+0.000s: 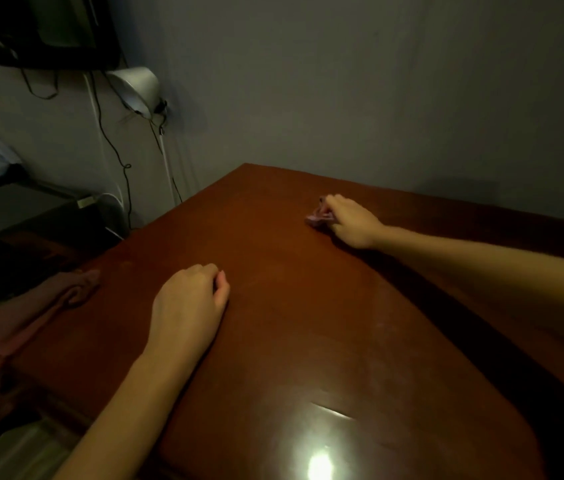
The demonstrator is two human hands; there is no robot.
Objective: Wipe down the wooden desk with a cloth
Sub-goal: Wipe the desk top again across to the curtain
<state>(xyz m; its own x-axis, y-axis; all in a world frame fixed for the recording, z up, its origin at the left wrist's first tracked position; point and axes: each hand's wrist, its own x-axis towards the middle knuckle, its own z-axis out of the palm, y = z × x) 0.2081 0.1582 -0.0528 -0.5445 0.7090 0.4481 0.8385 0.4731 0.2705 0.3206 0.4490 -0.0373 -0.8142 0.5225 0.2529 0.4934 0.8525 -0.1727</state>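
Right hand [350,221] clenches what looks like a pink cloth [318,216] far across the desk [308,306]; left hand [187,303] rests nearer, fingers curled, empty.

A dim room in a home is showing here: a wooden desk [308,306] is standing against a bare grey wall [343,81], a lamp [137,88] and cables [111,140] are hanging beside it, and pink fabric [31,313] is lying on the desk's left edge.

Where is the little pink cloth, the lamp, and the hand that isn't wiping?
pink cloth [317,216], head view, bunched edge showing beside the fingers
lamp [135,88], head view, white shade
left hand [187,306], head view, back of hand
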